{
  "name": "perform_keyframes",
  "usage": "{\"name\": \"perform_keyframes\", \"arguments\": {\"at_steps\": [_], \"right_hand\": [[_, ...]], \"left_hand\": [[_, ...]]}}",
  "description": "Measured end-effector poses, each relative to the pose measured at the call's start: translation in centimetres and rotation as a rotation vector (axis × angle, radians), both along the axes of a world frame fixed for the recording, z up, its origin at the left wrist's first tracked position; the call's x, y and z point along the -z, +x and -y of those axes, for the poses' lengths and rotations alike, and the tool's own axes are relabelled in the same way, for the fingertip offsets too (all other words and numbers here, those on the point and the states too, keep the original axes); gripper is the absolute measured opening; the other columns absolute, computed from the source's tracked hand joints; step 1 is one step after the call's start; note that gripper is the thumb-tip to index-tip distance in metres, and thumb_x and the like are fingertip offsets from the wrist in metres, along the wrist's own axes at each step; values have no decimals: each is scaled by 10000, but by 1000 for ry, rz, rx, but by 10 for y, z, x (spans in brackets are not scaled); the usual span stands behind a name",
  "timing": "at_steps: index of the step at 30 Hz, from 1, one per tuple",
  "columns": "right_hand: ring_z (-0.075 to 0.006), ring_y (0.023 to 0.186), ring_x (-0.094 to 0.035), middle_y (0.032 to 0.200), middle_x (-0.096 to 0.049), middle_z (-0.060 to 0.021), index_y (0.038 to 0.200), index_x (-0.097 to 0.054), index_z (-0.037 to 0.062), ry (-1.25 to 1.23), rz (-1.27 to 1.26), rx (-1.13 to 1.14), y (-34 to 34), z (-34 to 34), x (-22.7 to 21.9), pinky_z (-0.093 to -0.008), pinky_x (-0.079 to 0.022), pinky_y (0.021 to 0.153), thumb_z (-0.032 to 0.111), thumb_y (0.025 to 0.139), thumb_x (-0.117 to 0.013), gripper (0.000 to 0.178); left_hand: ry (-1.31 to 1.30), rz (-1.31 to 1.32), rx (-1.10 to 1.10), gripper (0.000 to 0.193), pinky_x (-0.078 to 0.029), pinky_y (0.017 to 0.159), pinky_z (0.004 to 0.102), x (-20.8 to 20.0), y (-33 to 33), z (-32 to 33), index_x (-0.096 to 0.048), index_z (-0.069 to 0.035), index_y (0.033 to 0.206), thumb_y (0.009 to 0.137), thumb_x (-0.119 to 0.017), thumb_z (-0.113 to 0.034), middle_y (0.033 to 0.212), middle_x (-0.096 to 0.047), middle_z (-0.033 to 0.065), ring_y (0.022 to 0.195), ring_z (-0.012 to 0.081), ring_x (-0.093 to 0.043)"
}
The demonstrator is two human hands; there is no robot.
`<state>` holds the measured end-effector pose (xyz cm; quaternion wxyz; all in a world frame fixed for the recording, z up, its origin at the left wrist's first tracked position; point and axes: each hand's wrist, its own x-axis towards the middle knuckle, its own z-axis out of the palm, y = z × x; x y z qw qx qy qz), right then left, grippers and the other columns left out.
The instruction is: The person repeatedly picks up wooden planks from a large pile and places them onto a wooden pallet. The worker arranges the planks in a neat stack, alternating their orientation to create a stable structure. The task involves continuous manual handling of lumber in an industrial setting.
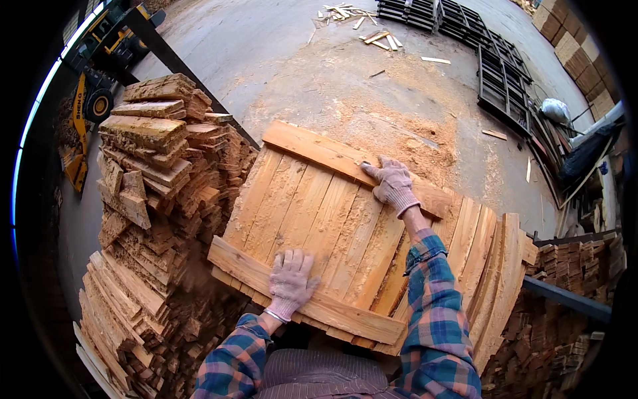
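A row of sawdust-covered planks (319,216) lies side by side before me, with two boards laid across it. My left hand (291,282), in a pale knitted glove, lies flat with fingers apart over the near cross board (355,318) and the planks beyond it. Farther out and to the right, my right hand (392,185), gloved alike, is closed on the far cross board (312,149). Its fingers bend over that board's far edge. Toward the right end, more planks (495,266) stand closely one against another.
A tall, uneven stack of rough planks (146,179) rises close on the left. Behind it are a dark post (166,56) and a yellow loader (80,133). Black metal frames (502,86) lie at the far right; sawdust (425,143) and wood scraps (382,40) cover parts of the floor.
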<state>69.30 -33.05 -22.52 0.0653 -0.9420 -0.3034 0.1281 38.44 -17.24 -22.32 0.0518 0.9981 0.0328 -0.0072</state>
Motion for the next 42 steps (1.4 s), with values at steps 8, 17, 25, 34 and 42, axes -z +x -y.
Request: {"name": "perform_keyframes", "arguments": {"at_steps": [8,17,25,34,42], "right_hand": [[-281,1120,-501,1187,-528,-129,1372,-389,209,86,3,137,-25,52,-25,-396,-363,966,269,789,-636,636],[-305,1153,-496,1272,-508,-172,1392,-338,80,202,141,486,-177,308,-49,-377,-411,967,142,669,-747,833],[-337,1260,-394,1366,-410,-207,1368,-372,45,9,-15,321,-209,324,0,-405,-290,1070,97,737,-671,700],[-317,1210,-457,1336,-439,-209,1370,-362,28,513,-494,-151,-252,42,-29,-395,-385,1006,50,736,-667,705],[-255,1073,-574,1239,-539,-192,1400,-332,78,536,-1075,-944,-529,-348,-157,-324,-504,864,39,809,-645,670]], "left_hand": [[110,32,32,589,-194,1101,478,30,-7,15,-419,-61,1333,856,-513,-393,1380,-385,171,1294,361,-315],[84,-36,-42,534,-268,1036,435,-3,-6,10,-478,-97,1260,833,-518,-416,1281,-468,134,1226,294,-388],[-233,-247,-142,633,-229,1093,445,-21,-15,-4,-414,-84,1339,857,-482,-488,1371,-406,164,1295,317,-337],[-848,508,-810,715,-316,1064,369,-59,-251,-56,-285,-85,1415,848,-609,-378,1426,-331,164,1306,303,-345],[-970,1795,-1401,601,-348,1025,334,-138,-554,-113,-276,7,1402,902,-575,-142,1340,-435,126,1189,229,-463]]}}
